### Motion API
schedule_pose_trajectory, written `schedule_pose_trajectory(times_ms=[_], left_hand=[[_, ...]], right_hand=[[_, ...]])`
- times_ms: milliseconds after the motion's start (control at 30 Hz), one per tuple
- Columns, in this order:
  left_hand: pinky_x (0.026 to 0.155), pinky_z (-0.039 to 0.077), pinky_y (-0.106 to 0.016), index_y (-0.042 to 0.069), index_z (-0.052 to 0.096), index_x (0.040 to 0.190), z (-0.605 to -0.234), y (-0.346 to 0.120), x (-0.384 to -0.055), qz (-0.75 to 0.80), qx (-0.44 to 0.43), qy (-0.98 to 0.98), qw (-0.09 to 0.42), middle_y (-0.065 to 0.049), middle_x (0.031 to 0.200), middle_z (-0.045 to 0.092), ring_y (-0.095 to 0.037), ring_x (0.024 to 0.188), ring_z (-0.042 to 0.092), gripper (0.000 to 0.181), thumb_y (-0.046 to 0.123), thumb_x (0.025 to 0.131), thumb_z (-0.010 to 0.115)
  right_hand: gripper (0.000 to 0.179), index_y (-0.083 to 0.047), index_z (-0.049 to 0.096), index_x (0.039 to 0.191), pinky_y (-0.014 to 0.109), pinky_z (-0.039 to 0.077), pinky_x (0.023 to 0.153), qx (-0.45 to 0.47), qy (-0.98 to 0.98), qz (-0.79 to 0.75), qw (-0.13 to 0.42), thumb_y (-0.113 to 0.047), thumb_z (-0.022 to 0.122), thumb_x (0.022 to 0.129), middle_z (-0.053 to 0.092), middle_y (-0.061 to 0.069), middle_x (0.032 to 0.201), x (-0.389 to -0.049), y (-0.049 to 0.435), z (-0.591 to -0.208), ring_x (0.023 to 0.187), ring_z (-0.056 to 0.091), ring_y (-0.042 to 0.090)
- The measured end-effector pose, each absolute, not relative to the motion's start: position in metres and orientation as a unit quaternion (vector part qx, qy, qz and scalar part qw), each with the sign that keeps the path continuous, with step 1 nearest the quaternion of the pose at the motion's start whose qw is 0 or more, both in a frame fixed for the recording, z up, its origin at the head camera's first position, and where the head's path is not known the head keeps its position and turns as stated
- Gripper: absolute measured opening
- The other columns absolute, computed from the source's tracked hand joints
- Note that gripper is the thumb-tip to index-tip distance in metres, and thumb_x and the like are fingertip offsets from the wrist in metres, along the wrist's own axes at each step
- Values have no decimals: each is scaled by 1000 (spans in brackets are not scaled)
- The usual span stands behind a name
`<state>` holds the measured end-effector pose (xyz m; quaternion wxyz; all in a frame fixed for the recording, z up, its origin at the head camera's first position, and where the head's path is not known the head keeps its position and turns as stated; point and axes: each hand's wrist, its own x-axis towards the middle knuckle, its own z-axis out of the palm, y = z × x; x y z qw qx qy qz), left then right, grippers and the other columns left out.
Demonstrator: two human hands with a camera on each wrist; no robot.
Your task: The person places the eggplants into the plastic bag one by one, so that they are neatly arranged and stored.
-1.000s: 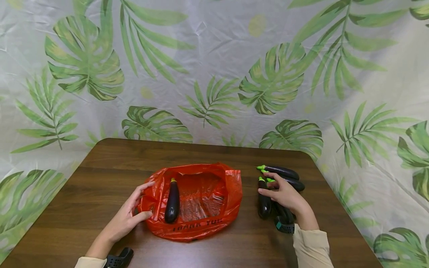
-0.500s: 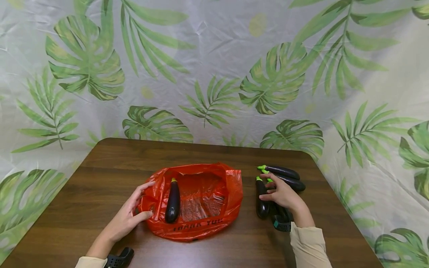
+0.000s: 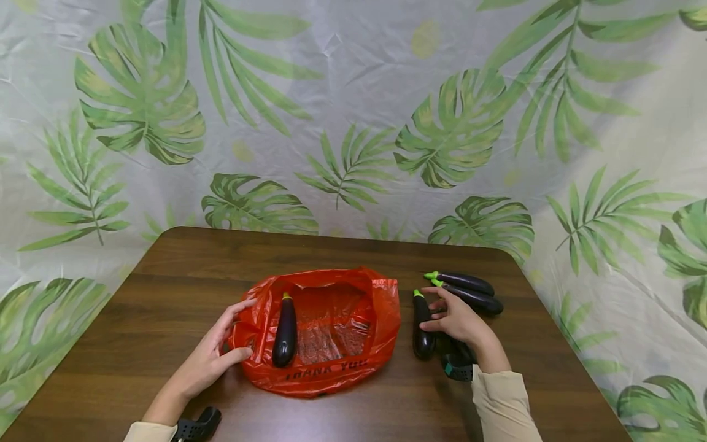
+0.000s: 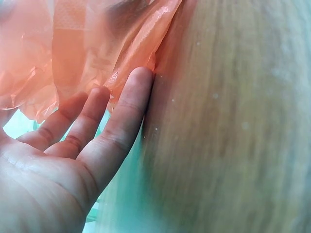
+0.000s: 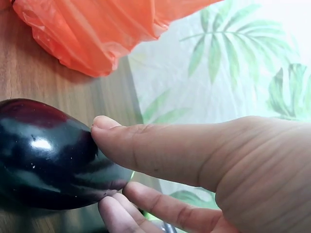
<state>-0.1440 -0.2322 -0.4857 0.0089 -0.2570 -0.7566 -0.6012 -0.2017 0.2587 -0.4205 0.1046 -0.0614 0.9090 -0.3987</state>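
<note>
A red plastic bag (image 3: 381,319) lies spread on the table with its mouth facing up. Inside it, toward the left, is one dark purple eggplant (image 3: 284,334). My left hand (image 3: 212,350) rests against the bag's left side, its fingers fairly straight and touching the plastic. To the right of the bag, my right hand (image 3: 461,316) holds another eggplant (image 3: 423,334) between thumb and fingertips; the right wrist view shows the thumb (image 5: 141,141) on one side of its glossy skin. Beneath the right palm, a dark shape is partly hidden.
Behind the right hand lie two more eggplants, a rear one (image 3: 464,282) and a front one (image 3: 475,299), side by side. The brown wooden table (image 3: 331,423) ends at a leaf-patterned cloth (image 3: 353,123). Black wrist devices (image 3: 197,425) are on both wrists.
My right hand has moved left, and the eggplant in its fingers has shifted left toward the bag, away from the other eggplants. The left hand and the bag have stayed put.
</note>
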Motion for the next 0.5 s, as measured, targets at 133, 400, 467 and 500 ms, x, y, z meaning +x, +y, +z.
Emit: schedule_pose_trajectory(times_ms=[133,400,467,500], left_hand=[[95,60,-26,4,32,163,-485,-232,-144,-602,-260,-755,10,-29,142,50,-11,122,65,72,-1,98,64],[94,60,-26,5,33,163,-484,-232,-143,-602,-258,-756,7,-29,144,49,-10,122,65,72,0,99,65],[95,60,-26,5,33,163,-484,-232,-143,-601,-258,-757,8,-29,144,49,-10,123,65,72,0,99,65],[95,59,-26,5,34,163,-484,-232,-143,-600,-258,-757,8,-29,145,49,-10,123,65,71,0,99,65]], right_hand=[[80,0,49,154,49,60,94,-59,908,-401,106,-5,89,85,63,31,129,-203,255,-422,114,69,42],[79,-2,52,153,48,61,94,-50,903,-412,108,-6,90,84,65,30,128,-207,248,-426,113,70,39],[79,-2,51,153,48,61,95,-51,902,-415,110,-6,90,84,65,30,128,-208,246,-426,113,70,40],[79,-2,51,153,48,61,95,-52,901,-416,111,-6,90,84,65,30,128,-208,246,-426,113,70,40]])
